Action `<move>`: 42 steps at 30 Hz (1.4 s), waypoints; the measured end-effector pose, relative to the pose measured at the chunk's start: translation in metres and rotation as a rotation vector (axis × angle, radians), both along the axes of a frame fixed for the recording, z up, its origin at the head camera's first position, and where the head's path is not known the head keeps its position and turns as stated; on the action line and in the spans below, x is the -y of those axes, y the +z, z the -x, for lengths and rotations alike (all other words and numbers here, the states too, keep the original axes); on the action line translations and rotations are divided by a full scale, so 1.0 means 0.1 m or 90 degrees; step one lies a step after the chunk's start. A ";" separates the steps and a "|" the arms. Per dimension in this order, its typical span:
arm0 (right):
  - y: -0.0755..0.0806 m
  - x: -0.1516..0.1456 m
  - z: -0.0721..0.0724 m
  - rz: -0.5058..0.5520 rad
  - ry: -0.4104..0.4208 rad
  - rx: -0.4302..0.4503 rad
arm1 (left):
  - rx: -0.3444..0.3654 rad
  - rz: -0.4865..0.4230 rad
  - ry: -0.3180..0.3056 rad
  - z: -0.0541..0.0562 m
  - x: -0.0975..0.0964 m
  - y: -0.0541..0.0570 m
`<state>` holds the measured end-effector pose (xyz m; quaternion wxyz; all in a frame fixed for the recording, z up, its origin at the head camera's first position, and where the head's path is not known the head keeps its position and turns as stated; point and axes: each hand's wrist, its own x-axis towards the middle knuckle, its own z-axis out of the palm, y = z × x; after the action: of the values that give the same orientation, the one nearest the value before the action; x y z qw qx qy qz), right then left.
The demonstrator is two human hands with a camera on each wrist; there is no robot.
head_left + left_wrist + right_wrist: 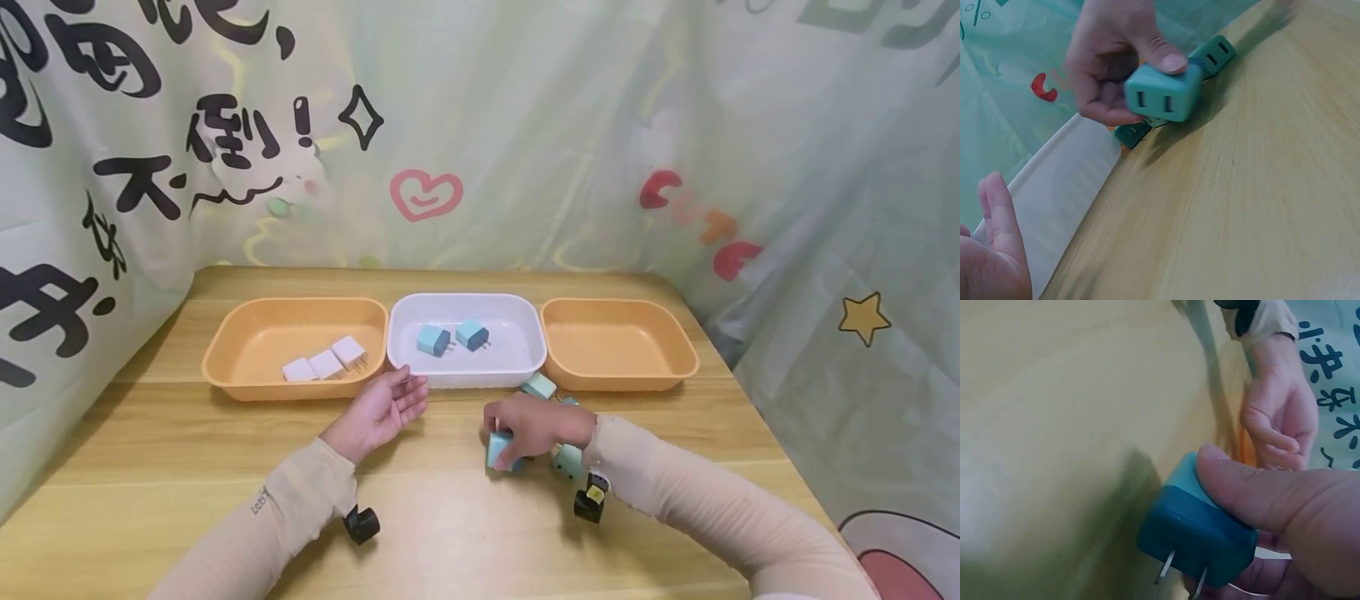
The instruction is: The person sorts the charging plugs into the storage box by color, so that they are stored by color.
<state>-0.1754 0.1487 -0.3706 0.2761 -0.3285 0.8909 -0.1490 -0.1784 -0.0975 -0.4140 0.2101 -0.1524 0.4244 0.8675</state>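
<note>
My right hand point(528, 425) pinches a teal two-prong USB charger plug point(501, 451) between thumb and fingers, above the table in front of the white tray. In the right wrist view its dark blue end and two metal prongs point(1165, 567) show; the left wrist view shows two USB slots on the opposite face of the charger point(1163, 94). My left hand point(384, 410) holds nothing, palm turned up and fingers loosely extended, beside the near left corner of the white tray point(468, 381). Two similar teal chargers point(433, 340) lie inside that tray.
More teal chargers point(567, 461) lie on the table around my right hand, partly hidden by it; one point(539, 385) is against the white tray. The left orange tray point(247, 387) holds three white chargers point(326, 364). At right stands another orange tray point(622, 384). A printed curtain point(525, 125) hangs behind.
</note>
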 end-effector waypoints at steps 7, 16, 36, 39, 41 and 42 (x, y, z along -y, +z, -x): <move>0.12 0.02 0.12 0.044 0.018 -0.010 | 0.002 0.002 0.004 0.00 0.00 -0.01; 0.18 0.10 0.24 0.083 0.005 -0.020 | 0.012 0.010 0.000 -0.07 0.03 -0.07; 0.35 0.20 0.80 0.135 -0.099 0.000 | -0.006 0.001 -0.010 0.02 0.00 0.00; 0.34 0.22 0.87 0.163 -0.136 0.020 | -0.006 0.000 -0.008 0.01 0.01 0.00; 0.33 0.24 0.90 0.179 -0.170 0.033 | -0.009 -0.004 -0.007 0.01 0.01 -0.01; 0.32 0.25 0.92 0.182 -0.181 0.038 | -0.007 -0.005 -0.006 0.00 0.02 -0.02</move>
<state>-0.2672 0.1237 -0.3383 0.2291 -0.2311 0.8893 -0.3213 -0.1786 -0.0993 -0.4158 0.2123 -0.1452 0.4227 0.8690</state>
